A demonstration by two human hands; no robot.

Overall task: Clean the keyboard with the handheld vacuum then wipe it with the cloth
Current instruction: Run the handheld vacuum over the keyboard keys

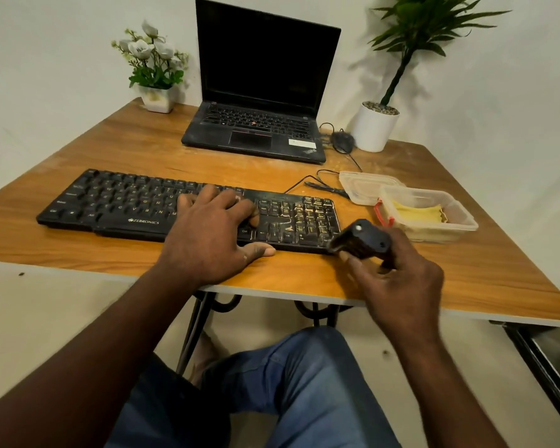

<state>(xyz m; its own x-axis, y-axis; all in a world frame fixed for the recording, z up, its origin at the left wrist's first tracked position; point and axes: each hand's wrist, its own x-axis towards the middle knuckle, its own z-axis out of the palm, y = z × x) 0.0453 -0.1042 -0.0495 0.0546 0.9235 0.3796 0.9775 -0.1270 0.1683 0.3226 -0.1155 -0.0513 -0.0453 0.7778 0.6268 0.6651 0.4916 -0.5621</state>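
A: Your left hand [210,234] lies flat on the keyboard [110,205]. Its fingers spread over the keys right of the middle, and the thumb rests on the tabletop [466,279] against the keyboard's near side. It grips nothing; I read it as pinning the board so it cannot slide.

B: Agreed. Your right hand [398,279] is wrapped round the vacuum [361,240], fingers curled under its body, at the keyboard's near right corner. The nozzle end is blurred, so I cannot tell whether it touches the keys.

A: That corner is a sensible place for you to work. The pale grit [307,215] sits thickest on the number pad, just beside the vacuum, while the letter keys to the left look cleaner.

B: The keyboard runs along the near edge, left of centre, so both your hands reach it without stretching.

A: The cloth [417,213] lies folded in the tub [463,223] near the right edge, with the lid [362,185] just behind it. You have it within your right hand's reach for the wipe, which I judge is not yet begun.

B: Mind the cable [296,185] that leaves the keyboard's far side toward the tub; a wide sweep could snag it. The laptop [259,92] at the far edge is well apart from your work.
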